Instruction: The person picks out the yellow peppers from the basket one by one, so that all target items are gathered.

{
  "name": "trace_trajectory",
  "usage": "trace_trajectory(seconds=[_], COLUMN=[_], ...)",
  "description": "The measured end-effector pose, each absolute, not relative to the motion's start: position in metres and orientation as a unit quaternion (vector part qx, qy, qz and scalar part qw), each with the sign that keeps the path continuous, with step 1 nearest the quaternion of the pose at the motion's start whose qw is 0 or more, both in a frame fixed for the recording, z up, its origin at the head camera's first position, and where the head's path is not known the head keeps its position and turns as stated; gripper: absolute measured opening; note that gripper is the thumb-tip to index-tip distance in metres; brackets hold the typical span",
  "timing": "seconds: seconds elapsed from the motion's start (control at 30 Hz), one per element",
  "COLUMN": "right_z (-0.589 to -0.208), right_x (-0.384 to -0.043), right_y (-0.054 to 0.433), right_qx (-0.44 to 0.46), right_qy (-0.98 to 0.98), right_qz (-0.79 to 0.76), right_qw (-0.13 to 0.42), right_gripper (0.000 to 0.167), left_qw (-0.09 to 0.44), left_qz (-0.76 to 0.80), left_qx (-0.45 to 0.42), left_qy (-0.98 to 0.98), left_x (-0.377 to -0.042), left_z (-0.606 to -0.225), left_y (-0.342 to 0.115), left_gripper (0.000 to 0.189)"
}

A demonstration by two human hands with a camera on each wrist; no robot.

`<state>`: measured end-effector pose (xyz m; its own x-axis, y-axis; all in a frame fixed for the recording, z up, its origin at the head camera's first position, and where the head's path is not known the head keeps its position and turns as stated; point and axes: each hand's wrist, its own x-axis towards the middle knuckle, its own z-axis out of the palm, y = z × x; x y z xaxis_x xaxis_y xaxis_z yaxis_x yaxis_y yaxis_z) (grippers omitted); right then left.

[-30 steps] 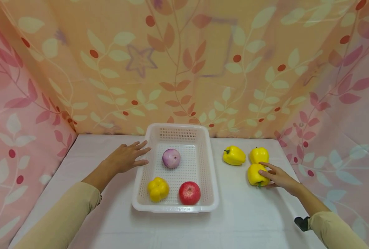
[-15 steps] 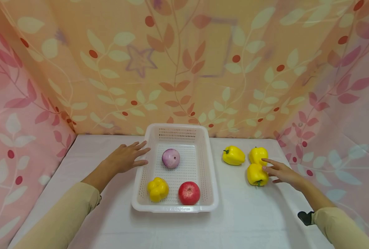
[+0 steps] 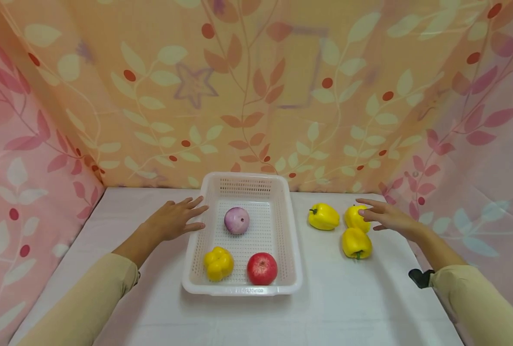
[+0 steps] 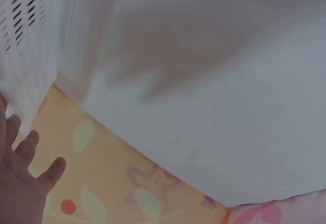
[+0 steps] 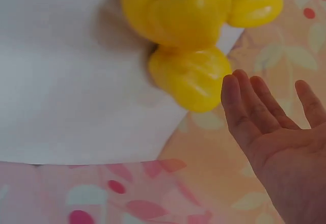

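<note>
Backdrop (image 3: 152,96): hanging at 12 o'clock.
Nearest pepper (image 3: 353,221): lying at 9 o'clock from your right hand (image 3: 387,217).
Right hand: spread, pinching nothing.
Picking: you're apparently choosing this pepper, next needing curled fingers.
Left hand (image 3: 173,221): likewise spread.

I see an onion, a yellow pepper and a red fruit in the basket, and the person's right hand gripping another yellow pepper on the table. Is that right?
Not quite: the right hand grips nothing. The right wrist view shows its fingers extended, not curled round the nearest pepper. The onion, yellow pepper and red fruit are indeed in the basket.
</note>
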<state>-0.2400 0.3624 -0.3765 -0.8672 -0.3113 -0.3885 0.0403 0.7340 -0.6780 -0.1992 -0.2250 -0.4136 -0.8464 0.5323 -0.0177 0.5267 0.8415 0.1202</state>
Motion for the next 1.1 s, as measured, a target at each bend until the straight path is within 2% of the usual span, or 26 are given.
trace_trajectory(seconds=[0.23,0.73,1.1], right_z=[-0.353,-0.342,-0.361], right_x=[-0.252,-0.256,-0.242], right_y=[0.319,0.201,0.122], right_qx=[-0.128,-0.288,-0.331], right_qy=[0.903,0.848,0.804], right_qz=[-0.344,-0.35,-0.325], right_qw=[0.221,0.275,0.371], right_gripper=[0.083,0.097,0.093], left_qw=[0.02,0.019,0.015], left_qz=[0.057,0.057,0.054], left_qx=[0.281,0.281,0.284], left_qy=[0.958,0.958,0.957], left_x=[-0.199,-0.198,-0.199], left_z=[-0.414,-0.412,-0.413], left_y=[-0.226,-0.223,-0.224], left_gripper=[0.059,0.057,0.058])
